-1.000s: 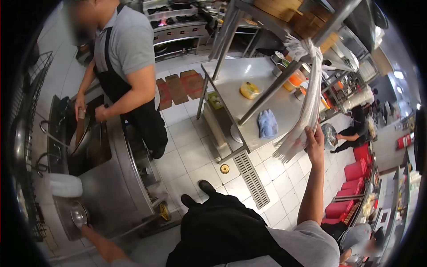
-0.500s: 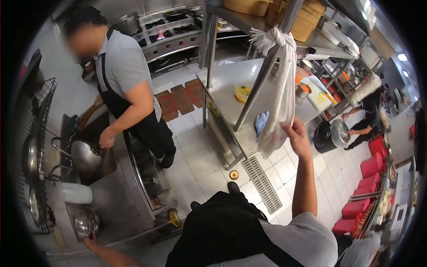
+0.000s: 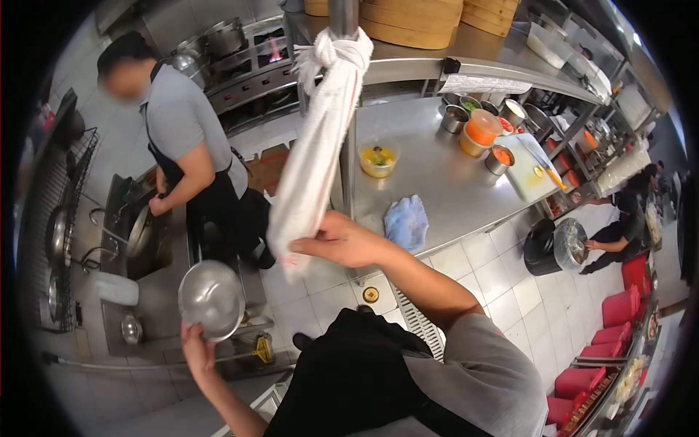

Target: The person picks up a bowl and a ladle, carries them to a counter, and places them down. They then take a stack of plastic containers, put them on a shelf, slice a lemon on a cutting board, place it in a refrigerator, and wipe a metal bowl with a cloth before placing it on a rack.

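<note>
A shiny steel mixing bowl (image 3: 211, 297) is gripped at its rim by my left hand (image 3: 196, 349), lifted above the counter beside the sink. My right hand (image 3: 338, 242) pinches the lower end of a white towel (image 3: 314, 146). The towel is knotted around the metal post of a shelf and hangs at a slant toward me. A smaller steel bowl (image 3: 131, 328) remains on the steel counter (image 3: 164, 342) at the left. A blue cloth (image 3: 406, 223) lies near the edge of the prep table, right of my right hand.
A co-worker (image 3: 186, 138) handles a pan at the sink. The prep table (image 3: 429, 156) holds a container of yellow liquid (image 3: 378, 158), several tins, and a cutting board (image 3: 526, 167) with a knife. Another person bends over a black bin (image 3: 540, 246) at the right. Red bins (image 3: 620, 304) line that side.
My left hand has raised the larger bowl off the counter and brought it right. My right hand has drawn the towel's lower end toward my left. My view has turned right.
</note>
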